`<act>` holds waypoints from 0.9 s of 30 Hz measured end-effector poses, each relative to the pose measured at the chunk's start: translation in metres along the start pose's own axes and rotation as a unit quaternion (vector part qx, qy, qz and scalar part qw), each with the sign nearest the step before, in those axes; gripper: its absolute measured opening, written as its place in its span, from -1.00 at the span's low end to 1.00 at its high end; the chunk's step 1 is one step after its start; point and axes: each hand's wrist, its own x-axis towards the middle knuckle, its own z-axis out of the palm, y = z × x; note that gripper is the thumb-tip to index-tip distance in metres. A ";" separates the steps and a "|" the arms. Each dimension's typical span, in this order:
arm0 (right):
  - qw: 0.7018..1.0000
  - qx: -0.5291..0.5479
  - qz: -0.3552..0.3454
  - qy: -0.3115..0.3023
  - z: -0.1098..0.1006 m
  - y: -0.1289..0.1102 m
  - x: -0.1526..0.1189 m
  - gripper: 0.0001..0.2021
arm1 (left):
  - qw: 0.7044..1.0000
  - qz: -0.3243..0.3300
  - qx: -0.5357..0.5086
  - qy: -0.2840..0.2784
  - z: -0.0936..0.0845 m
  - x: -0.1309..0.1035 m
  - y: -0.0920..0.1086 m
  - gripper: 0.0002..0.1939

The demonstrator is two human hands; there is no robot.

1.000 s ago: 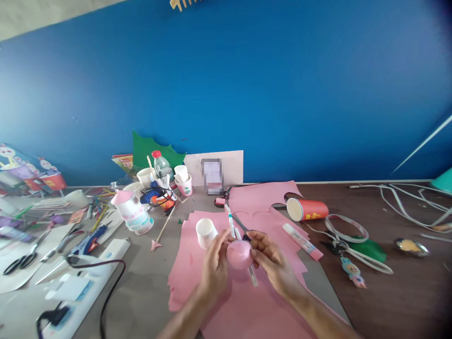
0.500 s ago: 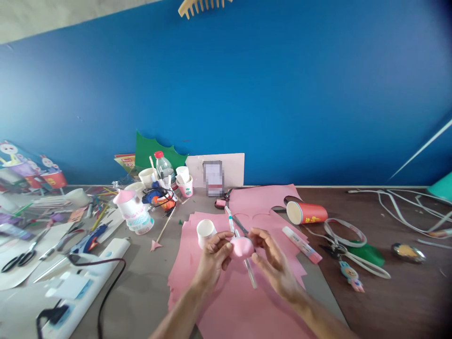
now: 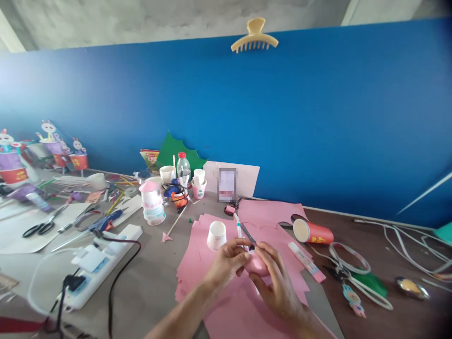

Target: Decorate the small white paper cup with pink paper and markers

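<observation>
1. Pink rounded piece [image 3: 257, 264]: one, held above the pink paper [image 3: 226, 310] on the table [image 3: 155, 282].
2. Left hand [image 3: 229, 261]: fingertips pinching the piece's left side.
3. Right hand [image 3: 277, 278]: fingers curled around its right side.
4. White cup [image 3: 216, 237]: upright on the paper, near the left hand.
5. Red cup [image 3: 314, 232]: lying sideways, toward the table's far edge.

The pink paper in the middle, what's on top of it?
On the paper: a white cup, marker, scissors, tube, and a red cup at its edge. The left hand, right hand and pink piece hide a patch; I can't see what's there.
</observation>
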 end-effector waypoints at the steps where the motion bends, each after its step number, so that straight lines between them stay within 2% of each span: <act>1: 1.000 0.005 0.005 0.000 0.000 0.000 0.000 -0.54 | 1.000 0.006 0.005 -0.005 0.000 0.000 0.000 -0.41; 5: 0.999 0.034 0.027 0.003 0.002 0.000 0.005 -0.68 | 0.997 0.046 0.061 0.009 -0.003 0.000 0.006 -0.43; 8: 0.996 0.059 0.074 -0.001 0.001 -0.001 0.011 -0.77 | 0.984 0.117 0.114 0.077 -0.010 0.001 0.014 -0.47; 10: 0.991 0.063 0.114 -0.008 0.000 -0.001 0.015 -0.77 | 0.960 0.187 0.134 0.162 -0.019 0.002 0.019 -0.51; 12: 0.988 0.059 0.140 -0.017 -0.001 -0.001 0.018 -0.76 | 0.923 0.248 0.169 0.242 -0.031 0.003 0.024 -0.56; 15: 0.987 0.051 0.150 -0.032 -0.001 0.003 0.020 -0.75 | 0.879 0.288 0.228 0.305 -0.053 0.006 0.031 -0.58; 17: 0.985 0.046 0.158 -0.040 0.002 0.007 0.020 -0.74 | 0.875 0.276 0.270 0.293 -0.066 0.007 0.035 -0.50; 20: 0.984 0.017 0.169 -0.048 0.010 0.016 0.020 -0.72 | 0.899 0.205 0.326 0.208 -0.079 0.010 0.035 -0.18; 23: 0.987 -0.020 0.155 -0.041 0.015 0.022 0.020 -0.66 | 0.907 0.154 0.356 0.165 -0.087 0.014 0.029 0.00; 27: 0.990 -0.085 0.115 -0.019 -0.002 0.031 0.018 -0.71 | 0.914 0.116 0.363 0.140 -0.091 0.019 0.017 0.09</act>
